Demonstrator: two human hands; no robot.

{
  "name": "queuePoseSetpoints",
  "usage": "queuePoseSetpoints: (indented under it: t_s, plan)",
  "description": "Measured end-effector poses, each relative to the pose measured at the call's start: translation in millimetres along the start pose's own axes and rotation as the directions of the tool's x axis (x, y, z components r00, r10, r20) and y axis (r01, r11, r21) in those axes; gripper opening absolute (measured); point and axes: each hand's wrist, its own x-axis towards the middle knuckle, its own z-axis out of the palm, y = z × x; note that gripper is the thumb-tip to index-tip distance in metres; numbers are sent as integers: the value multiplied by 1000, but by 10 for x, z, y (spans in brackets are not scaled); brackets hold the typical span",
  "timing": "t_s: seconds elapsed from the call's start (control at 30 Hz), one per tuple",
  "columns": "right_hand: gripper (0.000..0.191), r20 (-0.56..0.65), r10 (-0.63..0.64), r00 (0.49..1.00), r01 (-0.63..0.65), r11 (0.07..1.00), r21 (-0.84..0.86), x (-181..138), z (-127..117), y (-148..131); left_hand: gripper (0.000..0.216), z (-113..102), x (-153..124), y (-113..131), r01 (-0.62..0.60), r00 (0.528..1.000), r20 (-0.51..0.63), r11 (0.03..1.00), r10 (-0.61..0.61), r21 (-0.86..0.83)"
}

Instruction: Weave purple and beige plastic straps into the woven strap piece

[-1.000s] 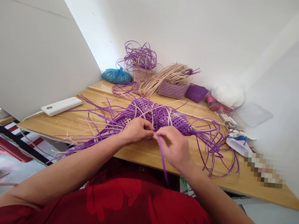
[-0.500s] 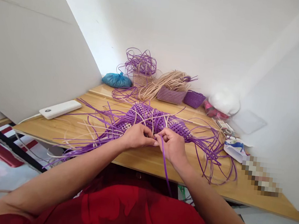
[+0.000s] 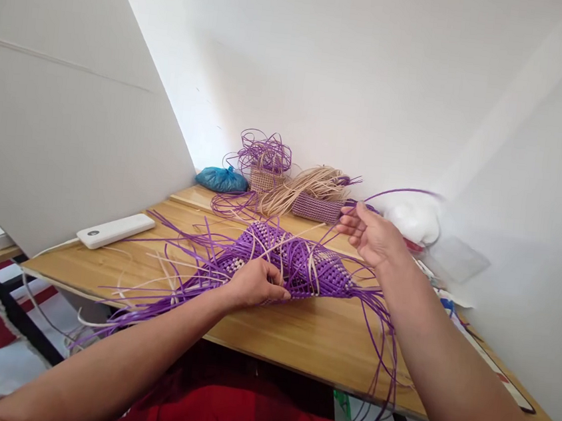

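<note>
A half-woven purple and beige basket [image 3: 328, 269] lies on the wooden table, with long loose strips fanning out from both sides. My left hand [image 3: 259, 282] is closed on its near edge, thumb and fingers pinching the weave. Raised above the right part of the weave, my right hand [image 3: 369, 233] pinches a purple strip [image 3: 403, 190] between thumb and forefinger; its other fingers are loosely curled. The strip's free end arcs off to the right, and its lower part runs down toward the weave.
Behind the work stand a beige basket [image 3: 267, 181] topped with tangled purple strips and a purple-beige basket [image 3: 317, 209] with beige strips. A blue bag [image 3: 222, 179] and a white bag [image 3: 413, 221] flank them. A white power bank [image 3: 115, 230] lies at left on the table [image 3: 258, 332].
My right hand has lifted away from my left, up and to the right, drawing the purple strip along. My left hand stays at the basket's near edge. The view has tilted up slightly.
</note>
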Motion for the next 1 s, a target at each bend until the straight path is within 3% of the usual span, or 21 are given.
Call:
queuePoseSetpoints:
  t_s: [0.07, 0.13, 0.2, 0.27, 0.3, 0.37, 0.43, 0.57, 0.63, 0.73, 0.83, 1.0]
  plan:
    - [32, 70, 36, 997, -27, 991, -129, -34, 55, 95, 33, -17, 23, 0, 3, 1000, 14, 999, -3, -40]
    - [23, 251, -57, 966, 172, 869, -464, -221, 139, 291, 34, -40, 36, 8, -5, 1000, 23, 998, 7, -68]
    - [12, 447, -174, 877, 464, 545, -698, -466, 211, 479, 34, -64, 41, 16, -23, 1000, 5, 997, 23, -72]
    - [9, 552, -214, 806, 591, 220, -776, -675, 250, 583, 33, -83, 43, 19, -29, 1000, -1, 997, 29, -72]
    - [11, 559, -208, 803, 588, 114, -801, -753, 260, 600, 32, -90, 42, 19, -28, 1000, 1, 997, 28, -72]
    - [16, 549, -164, 820, 558, 13, -830, -868, 274, 580, 32, -99, 40, 22, -20, 1000, 2, 997, 20, -78]
    - [17, 581, -125, 804, 591, 67, -804, -951, 296, 530, 30, -106, 34, 30, -27, 1000, 6, 996, 27, -82]
    - [12, 676, -217, 704, 681, 475, -557, -995, 368, 520, 20, -119, 18, 57, -69, 997, 16, 996, 70, -65]
    - [9, 636, -243, 732, 609, 652, -452, -921, 397, 592, 16, -123, 13, 61, -79, 997, 18, 995, 80, -58]
    - [4, 562, -126, 818, 388, 842, -375, -766, 417, 735, 17, -124, 15, 44, -76, 997, 28, 993, 79, -85]
    - [4, 526, -74, 847, 287, 897, -336, -700, 433, 817, 21, -120, 24, 13, -72, 997, 31, 992, 75, -102]
    - [7, 599, -259, 758, 518, 796, -313, -809, 462, 784, 17, -117, 26, 8, -84, 996, 15, 992, 86, -98]
